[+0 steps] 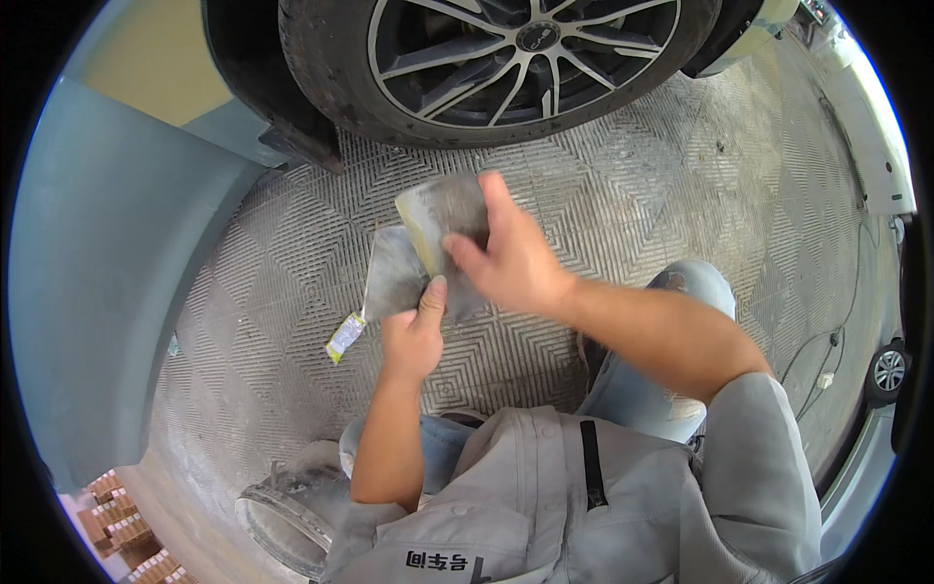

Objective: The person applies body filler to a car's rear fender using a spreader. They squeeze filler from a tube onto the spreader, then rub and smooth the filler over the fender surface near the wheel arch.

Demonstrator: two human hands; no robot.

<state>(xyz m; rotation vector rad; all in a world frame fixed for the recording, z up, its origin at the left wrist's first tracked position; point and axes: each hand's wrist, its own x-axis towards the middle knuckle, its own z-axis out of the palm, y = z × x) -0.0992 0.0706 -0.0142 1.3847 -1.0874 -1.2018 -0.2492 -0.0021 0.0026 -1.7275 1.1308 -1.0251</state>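
Above the grey patterned floor grating [292, 282], just in front of the car wheel [506, 58], the left hand [413, 336] pinches a grey metal scraper blade [394, 273] between thumb and fingers, the thumb pressed flat on its lower edge. The right hand [511, 258] grips a second grey scraper [443, 219] with fingers closed over its top and the thumb on its face, and this blade lies across the first one, touching it. A small yellow-white wrapper [345, 336] lies on the floor just beside the left hand.
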